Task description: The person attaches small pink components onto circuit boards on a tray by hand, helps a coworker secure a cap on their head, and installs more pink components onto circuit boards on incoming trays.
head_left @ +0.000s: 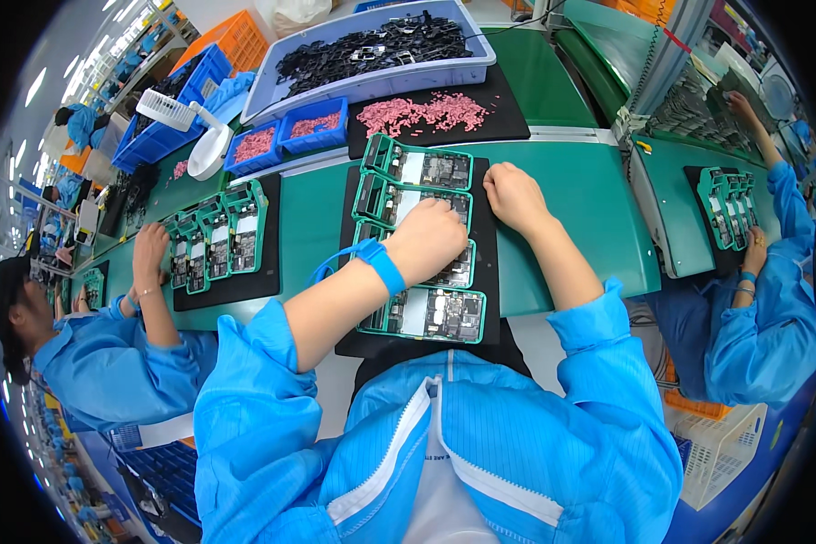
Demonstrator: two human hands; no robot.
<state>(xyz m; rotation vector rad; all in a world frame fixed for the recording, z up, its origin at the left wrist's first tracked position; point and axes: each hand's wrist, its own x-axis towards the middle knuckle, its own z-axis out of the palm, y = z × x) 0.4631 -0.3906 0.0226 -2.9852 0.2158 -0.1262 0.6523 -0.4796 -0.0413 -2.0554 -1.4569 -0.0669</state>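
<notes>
In front of me, several green frames stand in a column on a black mat. Each holds phone circuit boards with dark components and a pale strip. My left hand, wearing a blue wrist strap, is over the middle frames with its fingers curled down at the boards. Whatever it pinches is hidden under the fingers. Just right of the mat, my right hand is closed, its thumb and fingertips together near the mat's edge. Anything in those fingertips is too small to make out.
Pink small pieces lie on another black mat beyond the frames, beside two blue bins. Behind is a large tub of black parts. A white fan stands left. Co-workers sit on both sides with similar frames.
</notes>
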